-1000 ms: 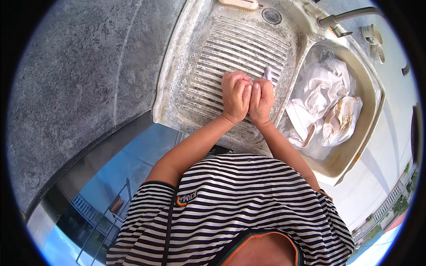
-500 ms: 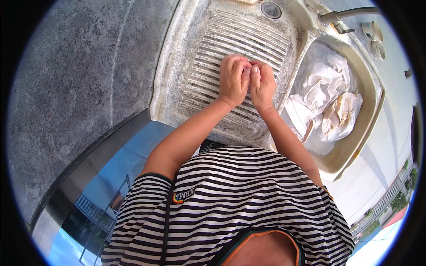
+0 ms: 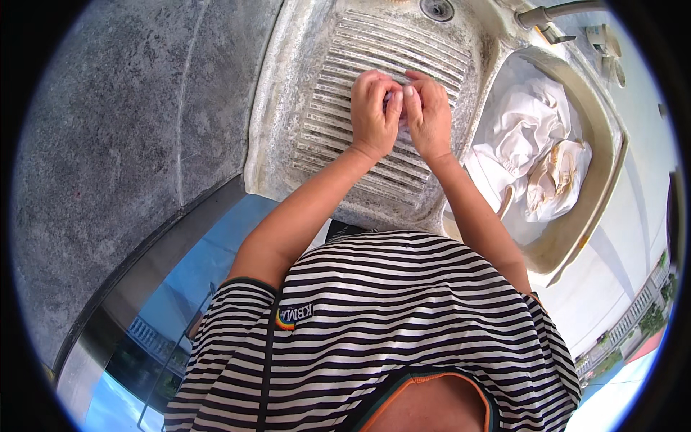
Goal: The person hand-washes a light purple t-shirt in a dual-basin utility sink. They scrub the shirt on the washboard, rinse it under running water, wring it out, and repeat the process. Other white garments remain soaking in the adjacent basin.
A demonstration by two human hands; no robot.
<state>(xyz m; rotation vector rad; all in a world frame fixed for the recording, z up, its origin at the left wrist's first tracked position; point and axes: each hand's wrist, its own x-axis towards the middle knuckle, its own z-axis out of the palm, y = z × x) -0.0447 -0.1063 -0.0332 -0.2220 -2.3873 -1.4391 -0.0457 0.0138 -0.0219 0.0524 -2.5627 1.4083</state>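
Note:
Above the ridged washboard (image 3: 374,169) of a worn stone sink unit, my two hands are close together. My left hand (image 3: 372,114) is closed, its fingers curled round toward the thumb. A small dark patch shows between its thumb and fingers, too little to name. Beside it my right hand (image 3: 428,119) is curled too, thumb turned in toward the left thumb. Whatever lies between the fingertips is mostly hidden by the hands.
On the right, white cloths (image 3: 529,133) lie in water in the basin (image 3: 604,165), one stained brown. A tap (image 3: 547,21) reaches in at the upper right, near small cups (image 3: 604,39). A drain (image 3: 437,9) sits at the washboard's far end; grey counter (image 3: 137,108) spans the left.
Both hands have moved slightly up in the picture. Their fingertips are a little farther apart, with the right index finger lifted more outward. The cloths in the basin look about the same.

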